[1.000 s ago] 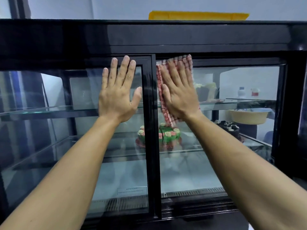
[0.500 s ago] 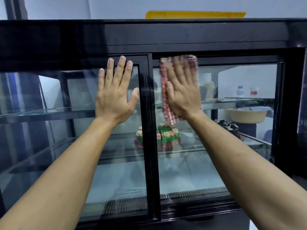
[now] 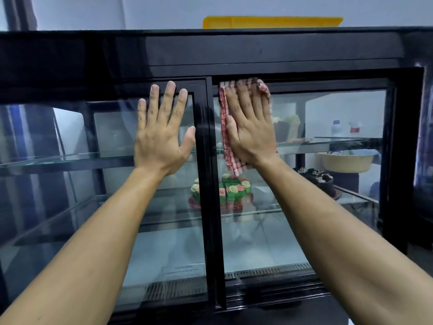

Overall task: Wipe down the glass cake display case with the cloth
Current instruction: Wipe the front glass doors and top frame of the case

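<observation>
two hands are up against the glass cake display case [image 3: 281, 50], one on each of its two sliding glass doors. the left hand [image 3: 161, 137] lies flat on the left door [image 3: 112, 127], its five fingers straight and spread, holding nothing, its fingertips reaching the door's upper black frame. the right hand [image 3: 250, 134] lies flat too, fingers straight, pressing one red-and-white checked cloth [image 3: 228, 158] against the right door [image 3: 328, 231] near its top left corner, just beside the black centre post; the cloth shows above the fingertips and hangs out below the wrist. inside, two glass shelves span the case. two cakes sit on the lower shelf: one green cake [image 3: 234, 191] with pink and cream rosettes, and one dark chocolate cake [image 3: 316, 179] to its right. one yellow tray [image 3: 271, 22] lies on top of the case.
</observation>
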{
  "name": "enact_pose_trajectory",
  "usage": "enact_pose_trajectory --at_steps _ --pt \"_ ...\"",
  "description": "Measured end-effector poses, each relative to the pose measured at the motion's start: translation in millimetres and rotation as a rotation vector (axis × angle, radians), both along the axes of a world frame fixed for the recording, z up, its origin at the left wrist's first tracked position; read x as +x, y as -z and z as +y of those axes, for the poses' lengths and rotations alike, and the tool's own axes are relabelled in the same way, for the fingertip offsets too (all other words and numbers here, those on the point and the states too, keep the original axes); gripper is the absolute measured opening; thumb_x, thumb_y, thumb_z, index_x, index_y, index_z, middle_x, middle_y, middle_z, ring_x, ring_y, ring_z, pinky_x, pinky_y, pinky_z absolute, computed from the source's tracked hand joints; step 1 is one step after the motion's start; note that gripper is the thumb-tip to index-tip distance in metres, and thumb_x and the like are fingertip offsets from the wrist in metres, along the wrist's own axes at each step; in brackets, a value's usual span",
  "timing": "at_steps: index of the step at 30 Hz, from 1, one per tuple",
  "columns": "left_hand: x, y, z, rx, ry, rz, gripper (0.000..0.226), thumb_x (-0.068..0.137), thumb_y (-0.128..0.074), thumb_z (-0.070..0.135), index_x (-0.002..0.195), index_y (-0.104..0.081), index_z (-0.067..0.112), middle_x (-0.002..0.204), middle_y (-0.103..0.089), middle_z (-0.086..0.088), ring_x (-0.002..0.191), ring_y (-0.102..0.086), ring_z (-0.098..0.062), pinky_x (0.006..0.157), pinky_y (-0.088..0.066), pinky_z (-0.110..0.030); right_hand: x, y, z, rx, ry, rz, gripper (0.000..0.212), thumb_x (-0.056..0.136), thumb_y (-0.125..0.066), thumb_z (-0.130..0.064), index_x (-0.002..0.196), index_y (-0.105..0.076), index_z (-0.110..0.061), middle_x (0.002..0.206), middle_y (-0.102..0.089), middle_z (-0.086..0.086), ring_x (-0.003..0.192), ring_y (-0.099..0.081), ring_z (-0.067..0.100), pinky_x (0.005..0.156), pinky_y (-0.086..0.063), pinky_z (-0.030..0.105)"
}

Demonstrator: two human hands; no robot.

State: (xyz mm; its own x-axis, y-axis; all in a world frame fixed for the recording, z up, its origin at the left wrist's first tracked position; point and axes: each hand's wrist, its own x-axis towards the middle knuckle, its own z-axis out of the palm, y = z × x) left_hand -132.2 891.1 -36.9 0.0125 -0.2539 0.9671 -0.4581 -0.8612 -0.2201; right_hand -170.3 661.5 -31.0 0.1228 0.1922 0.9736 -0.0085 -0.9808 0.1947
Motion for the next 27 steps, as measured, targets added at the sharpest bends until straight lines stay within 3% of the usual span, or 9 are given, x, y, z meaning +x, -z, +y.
enact_pose_trajectory --at_steps 3,7,10,12,15,19,24,27 --pt "-0.6 -0.5 1.3 0.005 -0.001 -0.008 0.072 0.105 -0.035 0.052 0.168 -0.017 0.021 0.175 -0.009 -0.006 0.162 -0.002 -0.033 0.13 -0.001 -0.053 -6.3 -7.7 -43.2 0.008 0.034 0.007 0.061 0.11 -0.027 -0.04 0.166 -0.023 -0.016 0.173 -0.017 0.013 0.16 -0.012 0.032 0.13 -0.01 0.055" --pt "1.2 -0.2 -1.2 -0.004 -0.007 -0.014 0.074 0.105 -0.035 0.054 0.168 -0.017 0.021 0.175 -0.009 -0.007 0.162 -0.003 -0.033 0.13 -0.002 -0.054 -23.2 -6.3 -97.5 0.337 0.071 -0.063 0.063 0.109 -0.026 -0.039 0.166 -0.018 -0.014 0.173 -0.011 0.017 0.16 -0.005 0.037 0.13 -0.003 0.056" --pt "-0.1 0.9 -3.3 -0.021 0.017 0.0 0.073 0.103 -0.038 0.047 0.167 -0.017 0.02 0.175 -0.009 -0.007 0.162 -0.003 -0.034 0.129 -0.004 -0.058 -19.3 -10.1 -61.9 0.526 0.059 -0.11 0.066 0.107 -0.024 -0.036 0.166 -0.016 -0.008 0.173 -0.009 0.021 0.16 -0.005 0.041 0.129 -0.003 0.058" --pt "-5.8 3.1 -15.5 -0.079 0.041 0.035 0.075 0.1 -0.039 0.04 0.167 -0.017 0.016 0.175 -0.008 -0.009 0.161 -0.001 -0.036 0.128 -0.002 -0.062 -13.0 -11.6 -18.5 0.444 0.027 -0.091 0.067 0.107 -0.021 -0.038 0.165 -0.016 -0.005 0.172 -0.01 0.023 0.159 -0.007 0.042 0.129 -0.006 0.059" --pt "-12.6 3.1 -38.6 -0.163 0.035 0.07 0.073 0.103 -0.034 0.04 0.167 -0.013 0.012 0.175 -0.004 -0.012 0.16 0.001 -0.041 0.126 0.002 -0.065 -0.4 -1.0 14.5 0.104 0.027 -0.013 0.062 0.109 -0.026 -0.038 0.165 -0.022 -0.011 0.172 -0.017 0.019 0.159 -0.013 0.038 0.13 -0.007 0.054" --pt "-7.3 6.1 -40.7 -0.122 0.011 0.032 0.065 0.108 -0.026 0.04 0.168 -0.01 0.021 0.176 -0.004 -0.008 0.161 0.002 -0.039 0.127 0.005 -0.062 -4.2 -0.1 -38.5 -0.105 0.018 0.012 0.059 0.11 -0.033 -0.037 0.164 -0.029 -0.017 0.172 -0.022 0.014 0.159 -0.016 0.037 0.13 -0.01 0.053" --pt "-6.9 8.7 -42.3 -0.138 0.043 0.013 0.063 0.109 -0.03 0.037 0.168 -0.014 0.021 0.175 -0.008 -0.008 0.161 -0.001 -0.037 0.13 0.001 -0.053 -31.3 3.5 -153.7 0.21 0.098 0.006 0.062 0.11 -0.026 -0.038 0.166 -0.017 -0.014 0.172 -0.012 0.02 0.16 -0.009 0.04 0.13 0.001 0.05" --pt "-7.9 9.0 -43.3 -0.152 0.051 0.02 0.063 0.109 -0.028 0.039 0.168 -0.014 0.021 0.175 -0.007 -0.007 0.161 -0.001 -0.036 0.13 0.001 -0.053 -43.5 8.4 -173.6 0.321 0.101 0.053 0.067 0.105 -0.024 -0.037 0.166 -0.01 -0.015 0.173 -0.005 0.02 0.16 -0.001 0.039 0.13 0.006 0.05"
